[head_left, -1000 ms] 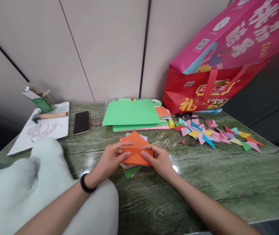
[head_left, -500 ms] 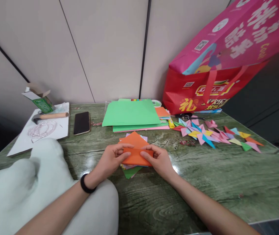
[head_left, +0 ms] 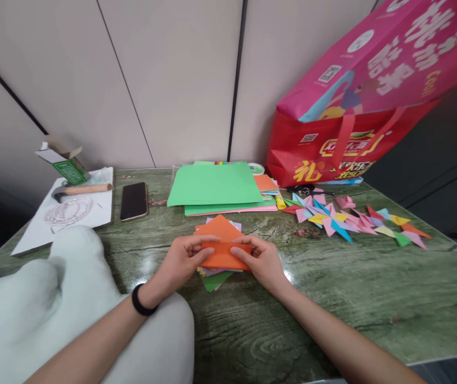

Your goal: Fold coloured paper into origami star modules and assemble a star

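Observation:
A folded orange paper [head_left: 225, 256] is held level between both hands above a small stack of coloured sheets [head_left: 217, 280]. My left hand [head_left: 181, 261] pinches its left end, thumb in front and fingers behind. At the right end, my right hand [head_left: 264, 262] grips it the same way. Another orange sheet [head_left: 221, 226] lies on top of the stack, its corner pointing to the back. The lower edges of green, yellow and purple sheets show beneath the held paper.
Large green sheets [head_left: 216, 185] lie behind. Folded paper pieces [head_left: 328, 216] spread at right before a red bag [head_left: 324, 144]. A phone [head_left: 134, 201], a hammer [head_left: 88, 189] and a green box [head_left: 70, 169] are left. A white plush [head_left: 80, 266] fills the lower left.

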Tool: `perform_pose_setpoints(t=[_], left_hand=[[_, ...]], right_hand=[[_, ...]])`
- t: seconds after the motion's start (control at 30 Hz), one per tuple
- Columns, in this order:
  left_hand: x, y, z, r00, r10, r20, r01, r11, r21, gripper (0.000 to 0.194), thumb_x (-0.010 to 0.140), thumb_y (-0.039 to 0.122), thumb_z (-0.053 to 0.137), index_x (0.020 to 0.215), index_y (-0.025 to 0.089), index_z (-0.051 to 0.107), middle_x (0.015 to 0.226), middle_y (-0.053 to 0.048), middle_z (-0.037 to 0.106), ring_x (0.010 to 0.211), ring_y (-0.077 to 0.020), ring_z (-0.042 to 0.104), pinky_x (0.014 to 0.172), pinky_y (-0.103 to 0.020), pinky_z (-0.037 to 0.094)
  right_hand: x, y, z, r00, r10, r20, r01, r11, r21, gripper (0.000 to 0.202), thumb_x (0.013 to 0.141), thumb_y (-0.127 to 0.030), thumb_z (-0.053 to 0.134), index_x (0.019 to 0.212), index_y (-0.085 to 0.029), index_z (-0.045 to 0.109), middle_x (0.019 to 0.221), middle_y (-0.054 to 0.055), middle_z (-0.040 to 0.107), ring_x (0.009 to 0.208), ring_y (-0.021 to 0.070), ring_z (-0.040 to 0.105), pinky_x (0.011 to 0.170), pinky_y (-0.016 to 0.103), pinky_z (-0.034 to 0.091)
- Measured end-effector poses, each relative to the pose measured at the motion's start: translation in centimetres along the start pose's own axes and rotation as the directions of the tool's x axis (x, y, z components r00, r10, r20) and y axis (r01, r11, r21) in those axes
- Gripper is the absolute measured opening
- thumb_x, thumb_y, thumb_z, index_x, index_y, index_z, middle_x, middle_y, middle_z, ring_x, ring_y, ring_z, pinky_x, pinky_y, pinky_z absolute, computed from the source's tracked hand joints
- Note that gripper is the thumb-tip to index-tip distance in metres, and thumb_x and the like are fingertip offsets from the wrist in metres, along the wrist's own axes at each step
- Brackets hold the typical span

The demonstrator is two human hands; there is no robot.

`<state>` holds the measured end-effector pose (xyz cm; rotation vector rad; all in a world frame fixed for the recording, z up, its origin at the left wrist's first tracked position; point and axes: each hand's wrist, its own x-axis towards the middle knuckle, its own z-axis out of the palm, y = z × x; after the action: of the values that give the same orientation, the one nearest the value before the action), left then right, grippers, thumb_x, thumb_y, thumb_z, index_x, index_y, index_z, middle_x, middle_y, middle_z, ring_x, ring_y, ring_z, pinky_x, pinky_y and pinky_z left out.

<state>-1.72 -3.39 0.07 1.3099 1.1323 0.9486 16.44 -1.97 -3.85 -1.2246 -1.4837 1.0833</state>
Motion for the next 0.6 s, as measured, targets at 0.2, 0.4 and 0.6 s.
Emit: perform_pose_setpoints(t=[0.2,0.4,0.6], left_hand=[[0.00,0.18,0.06,0.999,-0.035,0.006,0.035,0.999,-0.037,0.026,0.070,0.021,0.062,0.094,0.012,0.064,0.064,0.000,0.069,0.057,-0.0147,0.065,0.054,-0.023,0.052],[0.06,0.16,0.03,1.000,-0.021,0.000,0.021,1.000,-0.008,0.025,0.071,0.022,0.063,0.094,0.013,0.065,0.062,-0.001,0.068,0.057,-0.0152,0.065,0.055,-0.024,0.052],[0.00,0.15,0.04,1.000,-0.030,0.004,0.030,0.999,-0.014,0.027,0.070,0.024,0.062,0.095,0.013,0.064,0.067,-0.002,0.069,0.060,-0.0155,0.065,0.057,-0.024,0.052]], right_hand=[[0.06,0.05,-0.01,1.000,-0.008,-0.011,0.008,1.000,0.004,0.022,0.066,-0.035,0.066,0.078,-0.017,0.068,0.066,0.000,0.062,0.045,0.0077,0.036,0.042,0.021,0.027],[0.03,0.19,0.03,1.000,-0.002,0.000,0.002,1.000,0.023,0.024,0.066,-0.037,0.065,0.079,-0.017,0.068,0.065,0.001,0.061,0.045,0.0080,0.036,0.042,0.021,0.027],[0.03,0.10,0.02,1.000,-0.006,-0.004,0.006,1.000,0.008,0.024,0.066,-0.037,0.064,0.078,-0.017,0.067,0.061,0.000,0.059,0.044,0.0078,0.034,0.041,0.021,0.025]])
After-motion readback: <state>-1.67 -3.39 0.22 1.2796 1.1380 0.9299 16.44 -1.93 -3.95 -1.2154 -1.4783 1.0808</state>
